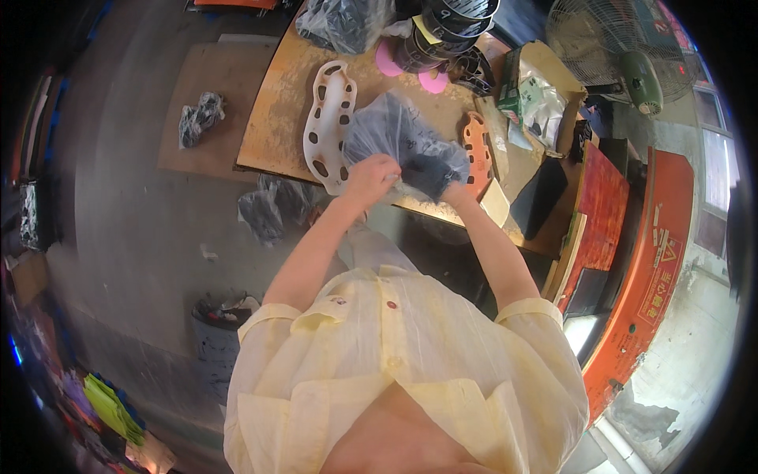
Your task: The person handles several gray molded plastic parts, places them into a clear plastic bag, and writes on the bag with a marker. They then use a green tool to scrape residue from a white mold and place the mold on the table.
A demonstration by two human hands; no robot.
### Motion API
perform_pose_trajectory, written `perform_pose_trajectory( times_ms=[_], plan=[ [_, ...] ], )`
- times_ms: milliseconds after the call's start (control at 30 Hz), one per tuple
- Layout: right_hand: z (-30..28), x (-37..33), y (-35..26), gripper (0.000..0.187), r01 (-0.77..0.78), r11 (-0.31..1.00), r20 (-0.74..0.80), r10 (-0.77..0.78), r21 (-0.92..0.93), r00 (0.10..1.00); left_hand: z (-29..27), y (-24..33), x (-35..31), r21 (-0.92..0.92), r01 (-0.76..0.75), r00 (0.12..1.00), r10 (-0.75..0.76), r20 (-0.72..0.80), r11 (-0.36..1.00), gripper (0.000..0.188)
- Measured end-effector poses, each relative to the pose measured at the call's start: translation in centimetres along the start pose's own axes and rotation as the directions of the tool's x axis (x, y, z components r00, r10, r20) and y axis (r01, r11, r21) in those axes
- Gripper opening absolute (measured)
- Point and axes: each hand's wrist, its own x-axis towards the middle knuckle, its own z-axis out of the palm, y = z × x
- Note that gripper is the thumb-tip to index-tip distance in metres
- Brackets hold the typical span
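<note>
A clear plastic bag (377,126) with dark pieces in it lies across the near edge of the wooden table. My left hand (374,178) is closed, its fingers pinching the bag's near left edge. At the bag's right end is my right hand (454,192); only the part by the wrist shows, and dark material and plastic hide its fingers. Left of the bag lies a long white curved plate (328,130) with oval holes. To its right is a smaller orange plate (477,150) with similar holes.
Another bag of dark pieces (339,22) and stacked black round containers (454,28) stand at the table's far side. An open carton (545,83) and a fan (624,55) are at right. Bagged bundles (268,209) lie on the floor left, near a bin (217,340).
</note>
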Motion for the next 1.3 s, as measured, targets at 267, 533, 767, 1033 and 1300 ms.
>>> perform_pose_trajectory(
  times_ms=[267, 533, 767, 1033, 1300],
  plan=[
    [4.4, 0.2, 4.3, 0.021, -0.064, 0.988, -0.108, 0.049, -0.140, 0.993, -4.8, 3.2, -2.2, 0.277, -0.071, 0.997, 0.075, -0.005, 0.958, 0.012],
    [-2.1, -0.3, -0.5, 0.008, -0.126, 0.717, -0.087, 0.252, 0.685, 0.964, -18.1, 21.9, -2.1, -0.744, -0.501, 0.850, 0.091, -0.518, 0.441, 0.005],
    [-0.6, -3.2, -11.5, 0.013, -0.177, 0.311, 0.186, 0.000, 0.934, 0.983, -19.7, 29.9, -3.1, -0.714, -0.700, 0.706, 0.151, -0.692, 0.007, 0.008],
    [12.7, -3.0, -17.2, 0.012, -0.412, 0.240, 0.418, 0.027, 0.879, 0.908, -20.1, 29.8, -7.9, -0.712, -0.689, 0.694, 0.160, -0.702, -0.133, 0.008],
    [24.7, 0.3, -20.3, 0.017, -0.277, 0.663, 0.368, 0.002, 0.695, 0.930, -21.9, 29.5, -14.0, -0.684, -0.682, 0.679, 0.124, -0.724, -0.259, 0.009]
  ],
)
